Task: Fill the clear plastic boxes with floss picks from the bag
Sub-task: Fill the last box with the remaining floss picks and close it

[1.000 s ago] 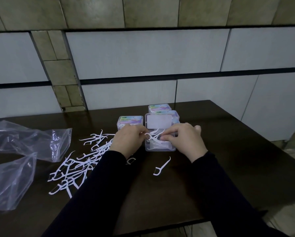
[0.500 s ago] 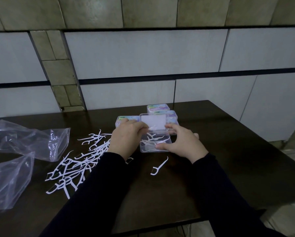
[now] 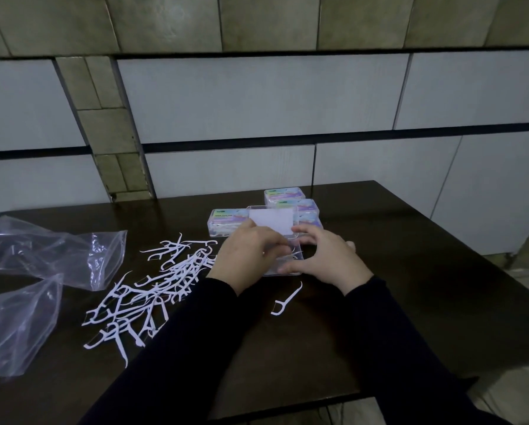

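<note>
A clear plastic box (image 3: 296, 258) with white floss picks inside sits in the middle of the dark table (image 3: 425, 286). Its lid (image 3: 272, 220), with a white label, tilts up behind it. My left hand (image 3: 245, 259) holds the box's left side, fingers curled over the top. My right hand (image 3: 324, 260) grips its right and front side. Several loose floss picks (image 3: 153, 289) lie spread to the left. A single pick (image 3: 286, 300) lies just in front of the box. The clear bag (image 3: 42, 259) lies crumpled at the far left.
Three closed labelled boxes stand behind the open one: one at the left (image 3: 226, 220) and two at the back (image 3: 284, 194) (image 3: 303, 207). A tiled wall runs behind the table. The table's right edge drops to the floor (image 3: 526, 271).
The lid has swung down from upright towards the box. Both hands shifted from arranging picks inside to holding the box's sides. The view moved slightly.
</note>
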Motion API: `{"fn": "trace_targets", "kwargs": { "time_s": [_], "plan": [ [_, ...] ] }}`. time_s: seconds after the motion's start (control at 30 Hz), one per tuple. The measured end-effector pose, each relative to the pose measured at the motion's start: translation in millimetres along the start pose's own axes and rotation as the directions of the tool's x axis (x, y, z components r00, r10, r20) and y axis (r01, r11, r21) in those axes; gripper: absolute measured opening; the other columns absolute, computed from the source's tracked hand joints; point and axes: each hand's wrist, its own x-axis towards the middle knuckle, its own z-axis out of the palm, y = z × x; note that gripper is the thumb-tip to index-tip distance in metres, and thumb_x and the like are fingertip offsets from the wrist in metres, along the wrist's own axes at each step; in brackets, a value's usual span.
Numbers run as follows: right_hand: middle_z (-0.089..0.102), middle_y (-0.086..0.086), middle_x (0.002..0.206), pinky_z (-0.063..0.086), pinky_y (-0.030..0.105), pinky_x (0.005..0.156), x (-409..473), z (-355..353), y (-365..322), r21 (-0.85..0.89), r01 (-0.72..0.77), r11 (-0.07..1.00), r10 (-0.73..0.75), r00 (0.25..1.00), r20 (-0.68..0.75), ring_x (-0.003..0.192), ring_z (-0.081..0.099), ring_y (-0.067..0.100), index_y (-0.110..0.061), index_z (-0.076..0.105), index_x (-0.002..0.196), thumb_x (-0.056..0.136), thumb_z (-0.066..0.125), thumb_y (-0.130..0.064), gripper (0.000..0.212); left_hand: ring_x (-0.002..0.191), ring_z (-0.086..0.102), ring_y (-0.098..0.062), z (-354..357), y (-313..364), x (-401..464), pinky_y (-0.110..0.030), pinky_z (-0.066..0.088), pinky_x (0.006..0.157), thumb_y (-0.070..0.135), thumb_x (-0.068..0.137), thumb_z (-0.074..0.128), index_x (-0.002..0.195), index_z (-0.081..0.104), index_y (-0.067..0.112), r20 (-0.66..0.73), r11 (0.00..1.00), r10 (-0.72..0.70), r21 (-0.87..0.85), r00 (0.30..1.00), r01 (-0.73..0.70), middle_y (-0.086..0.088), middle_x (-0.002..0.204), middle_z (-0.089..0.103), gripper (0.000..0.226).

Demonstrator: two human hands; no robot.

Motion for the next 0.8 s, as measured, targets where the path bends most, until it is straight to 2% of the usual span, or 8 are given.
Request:
{"fn": "trace_targets", "kwargs": {
  "time_s": [0.1, 0.2, 0.3, 0.4, 0.5, 0.63, 0.8],
  "plan": [
    [0.057, -0.015, 0.130, 0.022, 0.034, 0.089, 0, -1, 1, 0.021, -0.002, 1.000, 0.002, 1.000, -0.002, 0.126, 0.045, 0.012, -0.040, 0.039, 0.138, 0.070, 0.076, -0.056, 0.079, 0.090, 0.042, -0.012, -3, 6, 0, -0.029, 0.035, 0.076, 0.047, 0.097, 0.042, 0.090, 0.069, 0.038, 0.145, 0.999, 0.013, -0.035, 0.989, -0.008, 0.010, 0.085, 0.066, 0.029],
    [0.057, -0.015, 0.129, 0.023, 0.035, 0.091, 1, 0, 1, 0.025, -0.005, 1.000, 0.005, 1.000, -0.006, 0.126, 0.044, 0.012, -0.039, 0.039, 0.138, 0.071, 0.076, -0.056, 0.078, 0.090, 0.043, -0.010, -4, 2, 0, -0.031, 0.038, 0.076, 0.056, 0.096, 0.031, 0.099, 0.073, 0.028, 0.208, 0.999, -0.041, 0.033, 0.977, 0.035, 0.003, 0.085, 0.068, 0.051],
    [0.057, -0.017, 0.130, 0.022, 0.036, 0.090, -1, 0, 0, 0.036, -0.005, 0.999, 0.005, 1.000, 0.002, 0.127, 0.044, 0.011, -0.039, 0.039, 0.138, 0.067, 0.077, -0.059, 0.082, 0.092, 0.044, -0.008, -10, -6, -1, -0.031, 0.042, 0.079, 0.052, 0.094, 0.043, 0.097, 0.074, 0.026, 0.108, 0.998, -0.055, -0.001, 0.993, 0.055, 0.010, 0.087, 0.066, 0.040],
    [0.056, -0.017, 0.132, 0.024, 0.040, 0.096, -2, 1, 0, 0.047, -0.006, 0.999, 0.006, 1.000, 0.011, 0.128, 0.043, 0.011, -0.037, 0.038, 0.139, 0.066, 0.077, -0.060, 0.086, 0.093, 0.045, -0.009, -20, -16, -6, -0.027, 0.037, 0.075, 0.042, 0.090, 0.058, 0.094, 0.073, 0.028, 0.078, 0.996, -0.052, 0.071, 0.996, 0.047, 0.019, 0.088, 0.060, 0.021],
    [0.055, -0.018, 0.134, 0.024, 0.040, 0.098, -2, 1, 0, 0.040, -0.017, 0.999, 0.017, 1.000, 0.011, 0.129, 0.043, 0.011, -0.038, 0.037, 0.140, 0.066, 0.077, -0.061, 0.087, 0.096, 0.043, -0.010, -25, -24, -9, -0.031, 0.039, 0.079, 0.047, 0.091, 0.055, 0.087, 0.075, 0.026, 0.158, 0.990, -0.138, 0.018, 0.978, 0.137, 0.015, 0.094, 0.063, 0.030],
    [0.054, -0.017, 0.135, 0.024, 0.041, 0.100, -3, 0, 0, 0.041, -0.017, 0.999, 0.016, 1.000, 0.025, 0.129, 0.043, 0.010, -0.037, 0.037, 0.140, 0.066, 0.077, -0.060, 0.087, 0.101, 0.042, -0.006, -21, -18, -8, -0.031, 0.039, 0.087, 0.051, 0.093, 0.047, 0.095, 0.076, 0.023, 0.225, 0.989, -0.142, -0.009, 0.964, 0.147, 0.014, 0.103, 0.061, 0.041],
    [0.052, -0.014, 0.137, 0.025, 0.038, 0.098, -7, -4, -6, -0.070, -0.008, 0.998, 0.009, 1.000, 0.022, 0.129, 0.043, 0.013, -0.037, 0.035, 0.140, 0.067, 0.074, -0.063, 0.087, 0.089, 0.046, -0.004, -17, -19, -10, -0.026, 0.038, 0.074, 0.044, 0.090, 0.057, 0.090, 0.072, 0.029, 0.062, 0.997, -0.063, -0.037, 0.996, 0.065, 0.018, 0.087, 0.056, 0.021]
  ]
}}
